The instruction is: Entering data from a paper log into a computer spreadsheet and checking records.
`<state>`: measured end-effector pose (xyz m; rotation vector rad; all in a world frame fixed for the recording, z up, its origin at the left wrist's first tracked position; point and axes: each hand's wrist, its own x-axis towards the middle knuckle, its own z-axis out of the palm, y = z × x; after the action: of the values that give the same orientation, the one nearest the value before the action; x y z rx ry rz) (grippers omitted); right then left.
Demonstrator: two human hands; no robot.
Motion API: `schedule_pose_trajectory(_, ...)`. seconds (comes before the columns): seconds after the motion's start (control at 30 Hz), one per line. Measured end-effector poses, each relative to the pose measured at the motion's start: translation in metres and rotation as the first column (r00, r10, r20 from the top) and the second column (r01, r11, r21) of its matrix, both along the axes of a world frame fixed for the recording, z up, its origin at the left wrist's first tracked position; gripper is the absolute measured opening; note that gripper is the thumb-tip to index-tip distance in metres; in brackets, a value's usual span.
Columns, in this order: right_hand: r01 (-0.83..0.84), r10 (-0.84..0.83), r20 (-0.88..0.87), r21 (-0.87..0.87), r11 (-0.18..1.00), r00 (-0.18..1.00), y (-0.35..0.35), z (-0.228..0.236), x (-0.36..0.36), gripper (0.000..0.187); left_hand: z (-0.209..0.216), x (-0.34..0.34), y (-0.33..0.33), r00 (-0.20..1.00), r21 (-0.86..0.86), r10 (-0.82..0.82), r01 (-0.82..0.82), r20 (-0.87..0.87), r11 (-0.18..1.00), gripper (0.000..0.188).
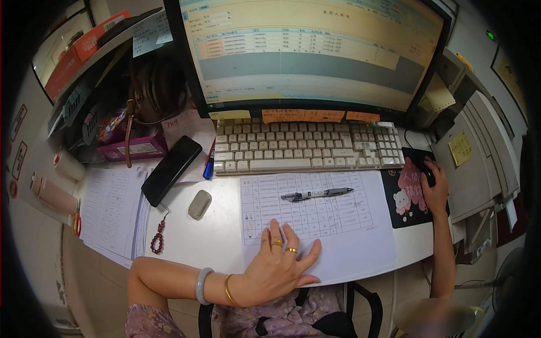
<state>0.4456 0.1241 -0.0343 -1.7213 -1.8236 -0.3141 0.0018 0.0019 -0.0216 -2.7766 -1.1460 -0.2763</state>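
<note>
My left hand (277, 263) rests with spread fingers on the lower part of a printed table sheet (360, 248), and it holds nothing. Gold rings sit on two of its fingers, with a pale bangle and a gold bracelet at the wrist. Across the sheet's upper rows lies a grey and black pen (316, 195). On the right, my right hand (436, 194) is wrapped over a black computer mouse (430, 178), which it mostly hides. Beneath the mouse is a dark mouse pad (401, 211) with a pink cartoon print.
Behind the sheet stand a beige keyboard (282, 147) and a monitor (338, 73) showing a table. To the left lie a black phone (172, 170) with a red bead strap, a grey oval object (199, 205), a blue marker (209, 168) and stacked papers (112, 208). A printer-like machine (473, 152) stands at right.
</note>
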Motion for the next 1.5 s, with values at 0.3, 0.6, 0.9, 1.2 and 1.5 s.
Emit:
schedule_pose_trajectory(0.3,-0.009,0.009,0.009,0.007,1.0,1.0,0.001,0.001,0.0,0.035,0.0,-0.001,0.001,1.0,0.003,0.0,0.0,-0.001,1.0,0.073)
schedule_pose_trajectory(0.6,-0.033,0.033,0.002,0.007,0.999,0.999,-0.002,0.0,-0.001,0.035,0.0,-0.001,-0.002,1.0,0.001,0.002,-0.002,-0.004,1.0,0.073)
schedule_pose_trajectory(0.9,0.024,-0.024,0.003,0.009,1.0,1.0,0.002,0.0,0.0,0.044,-0.003,-0.001,-0.001,1.0,0.001,0.008,-0.008,0.017,1.0,0.072)
schedule_pose_trajectory(1.2,-0.254,0.164,0.42,0.167,0.953,0.892,0.012,0.052,-0.073,0.037,-0.003,0.001,0.004,0.999,-0.023,-0.022,0.023,0.039,0.999,0.072)
schedule_pose_trajectory(1.5,-0.82,0.721,-0.397,-0.203,0.534,0.568,0.043,0.05,-0.263,0.034,-0.006,-0.002,0.004,0.995,-0.016,-0.055,0.057,0.079,0.998,0.068)
